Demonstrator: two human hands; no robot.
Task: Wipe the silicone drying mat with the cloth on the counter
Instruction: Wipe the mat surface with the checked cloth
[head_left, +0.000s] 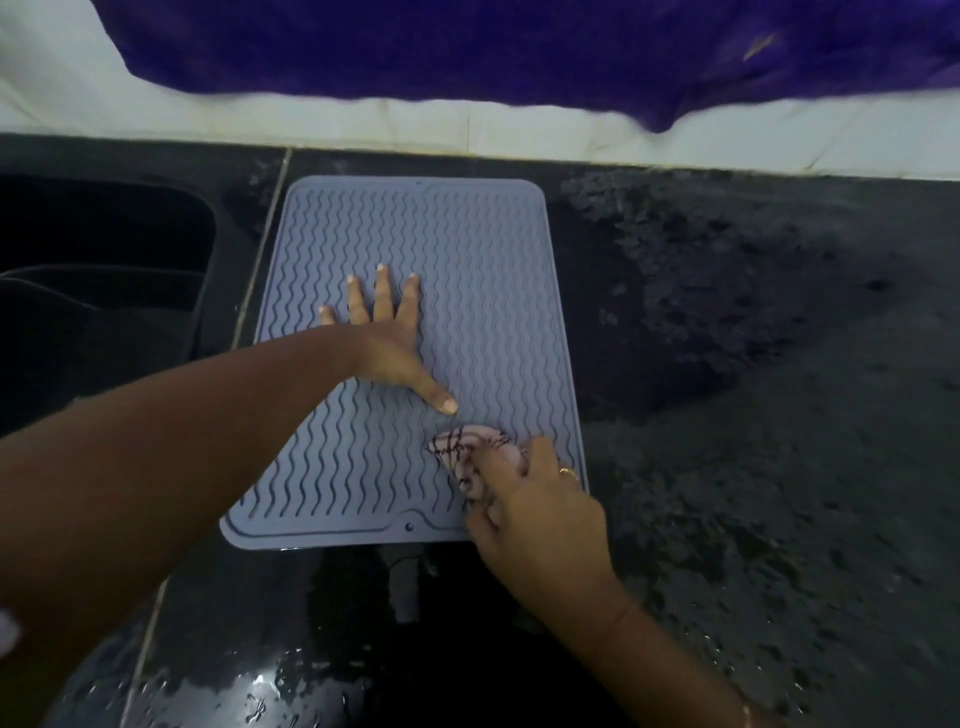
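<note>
The drying mat (415, 260) lies flat on the counter (753, 415), with the sink (104, 249) just to its left and the wall (363, 119) behind it, where a hanging fabric (519, 47) drapes above. On the mat's middle rests the left hand (387, 338), spread flat. At the mat's near right corner the right hand (535, 509) presses a bunched cloth (467, 447) onto it.

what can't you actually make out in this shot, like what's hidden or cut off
- Head view: most of the cloth is bunched under the right hand, so its full size is hidden.
- The mat surface under the left hand and forearm is covered.
- The sink interior is too dark and is cut by the left edge.
- The purple fabric is cut by the top edge.
</note>
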